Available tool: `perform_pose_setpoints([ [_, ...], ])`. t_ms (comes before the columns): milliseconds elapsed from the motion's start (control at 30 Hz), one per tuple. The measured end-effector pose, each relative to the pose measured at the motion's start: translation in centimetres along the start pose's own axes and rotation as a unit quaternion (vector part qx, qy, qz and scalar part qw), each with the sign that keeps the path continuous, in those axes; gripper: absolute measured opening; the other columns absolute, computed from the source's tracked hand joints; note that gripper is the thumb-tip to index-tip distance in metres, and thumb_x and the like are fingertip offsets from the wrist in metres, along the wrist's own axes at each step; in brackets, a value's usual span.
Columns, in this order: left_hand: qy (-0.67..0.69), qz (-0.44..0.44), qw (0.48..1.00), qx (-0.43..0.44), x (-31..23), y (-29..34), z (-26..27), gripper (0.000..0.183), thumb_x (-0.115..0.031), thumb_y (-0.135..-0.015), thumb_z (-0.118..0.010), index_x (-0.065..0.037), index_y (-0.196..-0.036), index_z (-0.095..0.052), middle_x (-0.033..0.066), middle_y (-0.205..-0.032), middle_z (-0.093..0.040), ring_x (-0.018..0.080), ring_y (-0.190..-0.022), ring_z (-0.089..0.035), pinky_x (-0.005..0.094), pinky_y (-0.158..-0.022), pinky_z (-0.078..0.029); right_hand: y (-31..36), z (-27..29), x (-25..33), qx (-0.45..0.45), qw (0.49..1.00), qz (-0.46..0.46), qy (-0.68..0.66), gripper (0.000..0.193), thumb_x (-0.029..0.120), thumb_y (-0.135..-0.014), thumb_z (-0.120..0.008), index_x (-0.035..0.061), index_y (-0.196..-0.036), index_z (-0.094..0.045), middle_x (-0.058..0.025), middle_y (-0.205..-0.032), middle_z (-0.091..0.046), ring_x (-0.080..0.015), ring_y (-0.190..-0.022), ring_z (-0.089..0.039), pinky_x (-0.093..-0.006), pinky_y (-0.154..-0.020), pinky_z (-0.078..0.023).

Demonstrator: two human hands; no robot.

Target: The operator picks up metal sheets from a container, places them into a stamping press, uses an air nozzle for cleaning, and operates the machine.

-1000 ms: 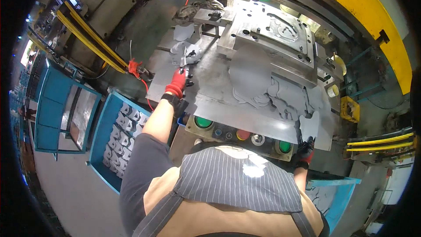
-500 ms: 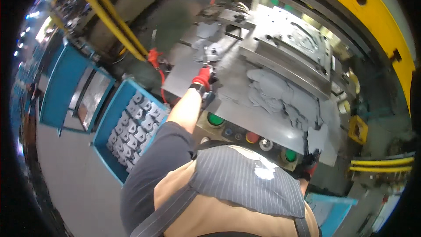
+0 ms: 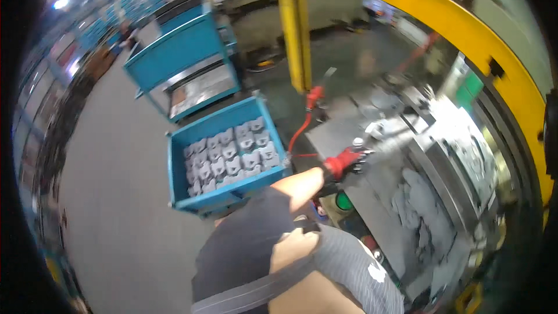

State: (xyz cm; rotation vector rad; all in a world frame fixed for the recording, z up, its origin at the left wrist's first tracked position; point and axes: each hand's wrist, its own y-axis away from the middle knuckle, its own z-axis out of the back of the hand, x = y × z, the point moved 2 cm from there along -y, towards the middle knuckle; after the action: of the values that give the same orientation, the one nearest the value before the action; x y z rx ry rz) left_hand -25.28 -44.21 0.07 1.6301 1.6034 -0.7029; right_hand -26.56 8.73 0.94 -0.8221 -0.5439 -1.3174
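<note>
My left hand [image 3: 344, 163], in a red and black glove, reaches over the near left part of the metal press table [image 3: 372, 197]. Its fingers look closed around a small silvery thing [image 3: 365, 153], too blurred to name. Just beyond it lies a pale metal part [image 3: 386, 127]. Flat grey pieces [image 3: 415, 197], irregular in outline, are spread on the table before the die block [image 3: 444, 183]. At the lower right edge a dark gloved shape, my right hand [image 3: 419, 301], shows beside a grey sheet piece [image 3: 430, 282]; its fingers are not readable.
Left of the table stands a blue bin [image 3: 174, 168] holding rows of grey shaped parts [image 3: 232, 154]. Behind it is a blue cart [image 3: 180, 46]. A yellow post [image 3: 293, 32] and red hose [image 3: 299, 134] stand near the table; a yellow press frame [image 3: 453, 14] arches at right.
The view has swung left, so the bin and cart sit nearer the middle. My left hand stays over the table's left part. My right hand has slipped to the lower edge of the view.
</note>
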Motion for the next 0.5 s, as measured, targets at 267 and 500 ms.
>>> perform_pose_setpoints([
  [267, -0.07, 0.027, 0.98, -0.184, 6.3, 1.7, 6.6, 0.027, -0.026, -0.083, -0.056, -0.009, -0.104, -0.057, 0.003, -0.08, -0.059, 0.0145, -0.059, -0.055, 0.0303, -0.054, -0.05, -10.2, 2.3, 12.3, -0.027, 0.956, 0.273, 0.104, 0.041, 0.008, -0.073, -0.058, 0.0033, -0.113, -0.054, -0.0097, -0.109, -0.057, -0.0229, -0.102, -0.053, -0.0334, -0.083, -0.043],
  [500, -0.146, -0.036, 0.977, -0.151, 6.2, 0.9, 5.5, 0.024, -0.016, -0.085, -0.054, -0.001, -0.103, -0.059, 0.0072, -0.091, -0.063, 0.0166, -0.073, -0.061, 0.0276, -0.063, -0.05, -27.1, -1.4, 13.6, -0.006, 0.858, -0.055, -0.511, 0.016, 0.015, -0.08, -0.052, 0.0137, -0.093, -0.061, -0.0003, -0.084, -0.058, -0.0148, -0.071, -0.055, -0.0312, -0.064, -0.045],
])
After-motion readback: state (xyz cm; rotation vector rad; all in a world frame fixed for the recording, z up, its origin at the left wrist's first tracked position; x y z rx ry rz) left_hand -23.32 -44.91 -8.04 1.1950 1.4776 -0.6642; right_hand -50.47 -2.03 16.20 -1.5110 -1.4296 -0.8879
